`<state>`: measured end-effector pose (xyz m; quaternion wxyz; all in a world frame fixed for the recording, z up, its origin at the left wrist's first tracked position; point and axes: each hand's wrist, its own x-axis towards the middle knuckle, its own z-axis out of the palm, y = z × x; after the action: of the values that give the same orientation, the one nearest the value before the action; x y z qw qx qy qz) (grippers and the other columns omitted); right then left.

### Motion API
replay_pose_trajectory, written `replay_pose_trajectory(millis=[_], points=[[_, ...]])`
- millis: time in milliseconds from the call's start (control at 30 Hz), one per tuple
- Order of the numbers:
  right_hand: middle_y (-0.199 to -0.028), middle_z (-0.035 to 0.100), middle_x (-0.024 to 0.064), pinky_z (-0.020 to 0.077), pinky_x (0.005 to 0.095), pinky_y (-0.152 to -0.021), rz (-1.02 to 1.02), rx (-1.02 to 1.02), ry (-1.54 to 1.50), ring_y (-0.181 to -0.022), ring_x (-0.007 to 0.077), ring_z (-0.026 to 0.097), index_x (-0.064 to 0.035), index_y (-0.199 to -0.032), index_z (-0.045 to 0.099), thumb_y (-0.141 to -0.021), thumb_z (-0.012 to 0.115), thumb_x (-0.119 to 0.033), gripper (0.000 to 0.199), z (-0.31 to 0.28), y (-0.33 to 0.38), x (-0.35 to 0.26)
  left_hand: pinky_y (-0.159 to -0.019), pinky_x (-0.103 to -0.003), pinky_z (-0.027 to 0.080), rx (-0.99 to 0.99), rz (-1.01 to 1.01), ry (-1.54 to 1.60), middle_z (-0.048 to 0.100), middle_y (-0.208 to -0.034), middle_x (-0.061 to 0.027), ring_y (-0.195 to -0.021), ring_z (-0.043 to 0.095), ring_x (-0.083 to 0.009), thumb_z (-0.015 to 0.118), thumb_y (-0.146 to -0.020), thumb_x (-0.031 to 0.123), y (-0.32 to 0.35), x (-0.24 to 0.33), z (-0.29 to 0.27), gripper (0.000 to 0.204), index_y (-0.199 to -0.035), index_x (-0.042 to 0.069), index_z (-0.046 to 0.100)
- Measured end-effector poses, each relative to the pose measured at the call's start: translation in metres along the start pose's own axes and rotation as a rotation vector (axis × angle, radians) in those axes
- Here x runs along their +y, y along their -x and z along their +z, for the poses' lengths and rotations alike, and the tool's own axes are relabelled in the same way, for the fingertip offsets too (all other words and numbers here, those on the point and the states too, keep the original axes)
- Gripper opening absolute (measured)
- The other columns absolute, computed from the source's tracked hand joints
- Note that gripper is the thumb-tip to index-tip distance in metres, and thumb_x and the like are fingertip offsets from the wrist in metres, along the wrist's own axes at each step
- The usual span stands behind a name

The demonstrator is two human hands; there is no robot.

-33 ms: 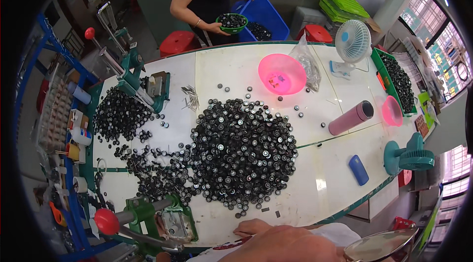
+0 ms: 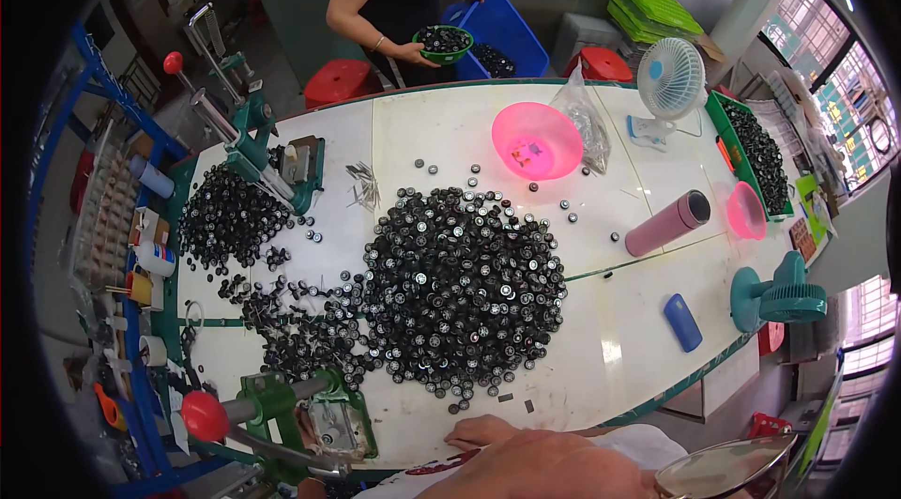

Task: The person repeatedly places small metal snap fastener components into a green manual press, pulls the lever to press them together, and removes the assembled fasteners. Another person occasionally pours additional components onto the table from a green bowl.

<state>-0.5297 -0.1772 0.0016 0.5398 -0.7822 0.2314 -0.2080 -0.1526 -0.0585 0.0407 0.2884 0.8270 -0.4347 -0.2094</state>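
My right hand rests on the near table edge, its fingers lying loosely and pointing left. Nothing shows in it, though part of the fingers is hidden. Only a sliver of skin, seemingly my left hand, appears at the lower edge below the near hand press; its fingers do not show. That green press has a red ball on its lever. Beyond my right hand spreads a large heap of small black toy wheels with silvery hubs. Looser wheels with thin pins lie to its left.
Another hand press stands far left beside a second wheel heap. A pink bowl, pink flask, blue case and two fans occupy the right side. Opposite, a co-worker holds a green bowl and blue crate.
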Motion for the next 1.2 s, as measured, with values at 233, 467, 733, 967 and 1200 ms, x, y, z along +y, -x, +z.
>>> replay_pose_trajectory(millis=[233,467,733,967,1200], points=[[-0.078,0.061,0.0086,0.0502,0.0364,-0.063,-0.059,0.106,0.101,-0.070,0.0273,0.061,-0.0052,-0.092,0.065,-0.090,0.059,-0.018,0.015,-0.006,-0.006,-0.011,-0.070,-0.032,0.042,0.028,0.087,0.028,0.050,-0.087,-0.0070,-0.076,0.049,-0.0181,0.057,-0.088,0.008,-0.024,0.006,0.016,0.012,-0.094,0.000,0.052],[-0.076,0.061,0.0085,0.0500,0.0361,-0.060,-0.026,0.159,0.092,-0.069,0.0267,0.061,-0.0048,-0.089,0.066,-0.089,0.061,-0.015,0.011,-0.011,-0.010,-0.027,-0.070,-0.033,0.042,0.080,0.165,0.045,0.049,-0.086,-0.0082,-0.075,0.048,-0.0190,0.056,-0.089,0.008,-0.034,-0.006,0.028,0.012,-0.094,-0.001,0.051],[-0.078,0.062,0.0102,0.0499,0.0373,-0.063,0.017,0.191,0.041,-0.071,0.0287,0.062,-0.0038,-0.088,0.065,-0.090,0.060,-0.018,0.016,-0.006,-0.005,-0.023,-0.070,-0.034,0.041,0.147,0.263,0.029,0.047,-0.086,-0.0095,-0.074,0.047,-0.0201,0.054,-0.090,0.009,-0.040,-0.031,0.030,0.012,-0.094,-0.002,0.050],[-0.080,0.062,0.0104,0.0499,0.0365,-0.064,0.019,0.218,0.049,-0.072,0.0287,0.062,-0.0037,-0.089,0.066,-0.090,0.060,-0.019,0.016,-0.008,-0.003,-0.027,-0.068,-0.034,0.041,0.197,0.356,0.009,0.048,-0.085,-0.0100,-0.075,0.049,-0.0192,0.054,-0.091,0.010,-0.047,-0.046,0.032,0.012,-0.092,-0.001,0.050],[-0.079,0.062,0.0106,0.0498,0.0359,-0.064,-0.020,0.270,0.089,-0.070,0.0285,0.061,-0.0034,-0.089,0.066,-0.090,0.060,-0.019,0.017,0.002,0.000,-0.024,-0.050,-0.040,0.045,0.069,0.450,-0.412,0.055,-0.062,-0.0132,-0.058,0.060,-0.0311,0.053,-0.090,0.016,-0.061,-0.160,0.032,0.045,-0.133,0.008,0.043]])
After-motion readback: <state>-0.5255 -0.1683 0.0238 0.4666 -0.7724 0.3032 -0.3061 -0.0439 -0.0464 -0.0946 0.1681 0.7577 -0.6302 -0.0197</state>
